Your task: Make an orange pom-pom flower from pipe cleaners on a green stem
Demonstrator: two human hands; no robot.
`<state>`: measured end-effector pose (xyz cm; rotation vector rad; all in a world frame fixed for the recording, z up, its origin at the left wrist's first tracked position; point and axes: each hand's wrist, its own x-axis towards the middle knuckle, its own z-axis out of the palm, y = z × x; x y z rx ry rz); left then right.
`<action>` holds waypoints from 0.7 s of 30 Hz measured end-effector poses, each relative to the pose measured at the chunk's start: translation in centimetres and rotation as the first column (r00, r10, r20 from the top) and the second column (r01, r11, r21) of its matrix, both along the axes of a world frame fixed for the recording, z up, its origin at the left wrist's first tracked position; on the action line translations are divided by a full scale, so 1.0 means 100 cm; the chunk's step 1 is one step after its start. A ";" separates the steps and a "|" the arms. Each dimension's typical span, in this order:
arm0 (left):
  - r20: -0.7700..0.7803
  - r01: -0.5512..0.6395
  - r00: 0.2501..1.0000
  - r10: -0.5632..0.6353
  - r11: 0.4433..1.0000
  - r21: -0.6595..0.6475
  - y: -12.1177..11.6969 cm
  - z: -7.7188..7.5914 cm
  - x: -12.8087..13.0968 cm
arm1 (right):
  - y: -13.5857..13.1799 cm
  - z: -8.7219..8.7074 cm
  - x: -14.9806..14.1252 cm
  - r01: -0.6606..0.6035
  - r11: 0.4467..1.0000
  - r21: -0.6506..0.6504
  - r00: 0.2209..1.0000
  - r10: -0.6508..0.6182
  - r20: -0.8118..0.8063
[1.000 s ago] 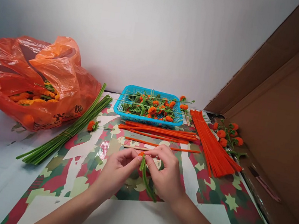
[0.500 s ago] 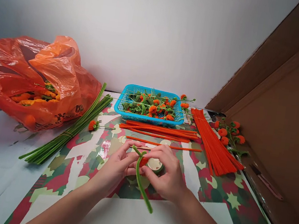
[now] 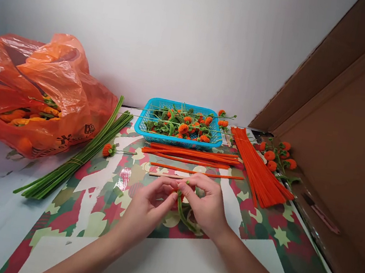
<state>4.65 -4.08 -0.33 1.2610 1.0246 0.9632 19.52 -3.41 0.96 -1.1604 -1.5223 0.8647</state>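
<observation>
My left hand [image 3: 153, 201] is closed, thumb and fingers round a small orange chenille pumpkin, of which only a sliver shows. Fingertips of my right hand [image 3: 208, 205] meet it there, pinching a green pipe cleaner [image 3: 184, 218] at the pumpkin's top. One short green end sticks up between the fingers, and the longer tail curves down to the right below my right hand. Just beyond the hands lie a thin wooden stick [image 3: 165, 176] and a single orange pipe cleaner [image 3: 224, 177]. A round roll under my right hand is mostly covered.
A blue basket [image 3: 138, 126] of small pumpkins and green pieces stands at the back. Orange pipe cleaners [image 3: 256, 171] fan out rightward, near more pumpkins [image 3: 270, 162] and a craft knife [image 3: 322, 216]. Green pipe cleaners [image 3: 76, 161] and an orange plastic bag [image 3: 81, 93] are left.
Both hands have drawn together over the pumpkin, covering most of it. The green pipe cleaner's long tail has swung upward and away from me. The whole view has shifted slightly.
</observation>
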 end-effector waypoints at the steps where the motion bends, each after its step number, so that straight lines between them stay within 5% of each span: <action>1: 0.001 0.010 1.000 -0.010 1.000 -0.014 0.000 0.000 0.000 | 0.001 0.000 0.000 0.003 0.999 -0.039 1.000 -0.004 -0.016; 6: 0.125 0.029 0.992 0.003 0.967 -0.253 0.005 0.002 -0.005 | 0.004 0.001 0.010 0.003 0.995 -0.100 0.999 -0.007 -0.036; 10: 0.282 0.037 0.956 0.087 0.912 -0.408 0.009 0.004 -0.009 | 0.007 0.001 0.019 -0.146 0.972 0.183 0.977 0.113 0.182; 13: 0.330 0.032 0.936 0.121 0.905 -0.423 0.009 0.005 -0.009 | 0.004 -0.004 0.016 -0.255 0.900 0.352 0.933 0.133 0.335; 21: 0.265 -0.069 0.953 0.150 0.955 -0.290 0.005 0.002 -0.009 | -0.010 -0.013 -0.002 -0.055 0.897 0.439 0.983 -0.029 0.182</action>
